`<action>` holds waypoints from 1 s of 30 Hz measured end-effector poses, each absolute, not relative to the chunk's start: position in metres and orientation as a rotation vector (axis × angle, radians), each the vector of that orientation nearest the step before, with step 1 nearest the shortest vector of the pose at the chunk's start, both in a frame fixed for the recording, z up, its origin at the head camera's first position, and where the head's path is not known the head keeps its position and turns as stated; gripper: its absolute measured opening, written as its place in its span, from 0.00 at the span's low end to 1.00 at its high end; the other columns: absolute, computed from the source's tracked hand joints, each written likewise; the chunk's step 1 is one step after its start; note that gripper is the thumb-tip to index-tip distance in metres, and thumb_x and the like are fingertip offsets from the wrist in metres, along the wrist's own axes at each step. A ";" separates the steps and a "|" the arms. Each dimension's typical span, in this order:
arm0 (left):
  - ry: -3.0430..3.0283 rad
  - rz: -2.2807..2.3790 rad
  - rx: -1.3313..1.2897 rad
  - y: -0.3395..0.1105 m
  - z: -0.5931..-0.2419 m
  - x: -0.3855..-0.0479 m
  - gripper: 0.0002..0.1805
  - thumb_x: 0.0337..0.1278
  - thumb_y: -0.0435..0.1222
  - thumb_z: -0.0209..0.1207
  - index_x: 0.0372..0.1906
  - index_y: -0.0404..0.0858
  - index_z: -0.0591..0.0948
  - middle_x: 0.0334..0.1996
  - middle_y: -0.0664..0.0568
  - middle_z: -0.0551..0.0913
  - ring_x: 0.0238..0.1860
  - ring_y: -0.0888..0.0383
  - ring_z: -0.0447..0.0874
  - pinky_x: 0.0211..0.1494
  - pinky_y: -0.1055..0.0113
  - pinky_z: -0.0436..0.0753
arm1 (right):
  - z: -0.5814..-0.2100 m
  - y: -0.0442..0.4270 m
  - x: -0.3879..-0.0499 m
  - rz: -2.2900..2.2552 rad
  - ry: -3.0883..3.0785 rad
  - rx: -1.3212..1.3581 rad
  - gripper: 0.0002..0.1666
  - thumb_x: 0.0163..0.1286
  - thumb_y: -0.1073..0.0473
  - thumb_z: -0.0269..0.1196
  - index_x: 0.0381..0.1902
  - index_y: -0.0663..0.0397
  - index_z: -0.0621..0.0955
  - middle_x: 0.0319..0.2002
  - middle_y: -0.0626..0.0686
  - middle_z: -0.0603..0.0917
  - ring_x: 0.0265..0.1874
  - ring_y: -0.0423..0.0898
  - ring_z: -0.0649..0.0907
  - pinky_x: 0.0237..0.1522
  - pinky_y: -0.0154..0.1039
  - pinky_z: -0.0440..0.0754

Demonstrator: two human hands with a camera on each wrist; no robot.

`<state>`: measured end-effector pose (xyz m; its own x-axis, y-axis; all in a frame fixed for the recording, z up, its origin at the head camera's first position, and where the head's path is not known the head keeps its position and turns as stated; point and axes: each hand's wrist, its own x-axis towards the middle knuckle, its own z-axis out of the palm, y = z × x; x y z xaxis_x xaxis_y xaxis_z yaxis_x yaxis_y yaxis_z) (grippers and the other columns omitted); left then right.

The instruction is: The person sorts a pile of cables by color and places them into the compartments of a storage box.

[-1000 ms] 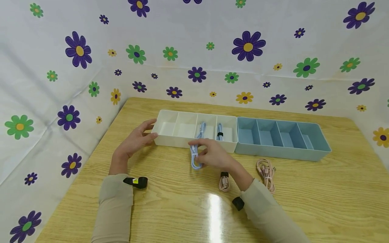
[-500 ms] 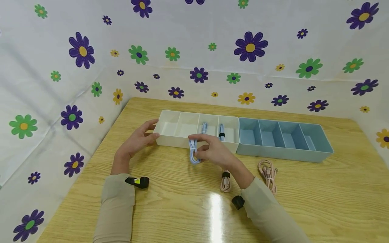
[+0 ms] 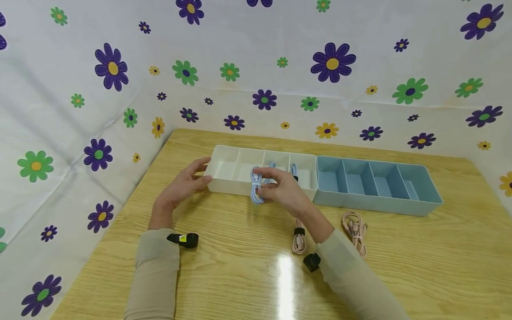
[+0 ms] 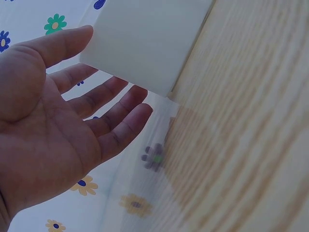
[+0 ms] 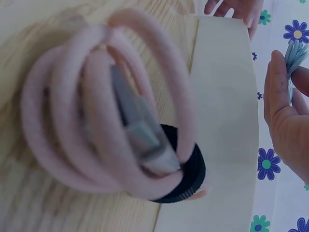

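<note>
My right hand (image 3: 286,189) pinches a coiled light-blue cable (image 3: 256,189) between thumb and fingers, raised at the front wall of the white divided box (image 3: 224,185). In the right wrist view that bundle (image 5: 295,57) is at the far right. My left hand (image 3: 182,184) is at the box's left end, its thumb and spread fingers (image 4: 137,113) about the corner; whether they touch is hard to tell. Another blue cable (image 3: 271,165) lies in the compartment second from right. The rightmost compartment holds a blue cable (image 3: 294,170) with a black strap, partly hidden by my right hand.
A blue divided box (image 3: 376,202) adjoins the white box on the right. On the wooden table (image 3: 232,266) lie a pink cable with a black strap (image 3: 298,244), below my right forearm, and a pink cable with a pale tie (image 3: 355,233). Flowered cloth hangs behind.
My right hand has lifted the coiled blue cable from in front of the white box up toward its front rim. My left hand stays at the box's left end. The view has shifted slightly.
</note>
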<state>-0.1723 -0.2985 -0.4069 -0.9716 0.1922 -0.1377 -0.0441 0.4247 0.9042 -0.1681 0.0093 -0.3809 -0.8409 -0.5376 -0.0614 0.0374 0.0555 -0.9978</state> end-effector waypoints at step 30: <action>2.449 1.598 0.122 -0.300 -0.410 -0.173 0.36 0.72 0.43 0.56 0.79 0.48 0.55 0.72 0.39 0.61 0.67 0.37 0.67 0.65 0.42 0.72 | -0.380 -0.007 -0.192 -1.962 1.874 -0.364 0.35 0.67 0.73 0.62 0.71 0.57 0.69 0.61 0.60 0.73 0.44 0.46 0.85 0.47 0.41 0.85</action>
<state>-0.1734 -0.2998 -0.4099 -0.9736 0.1853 -0.1332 -0.0472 0.4076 0.9119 -0.1923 -0.0074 -0.3797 -0.8854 -0.4567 -0.0863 0.1071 -0.0198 -0.9941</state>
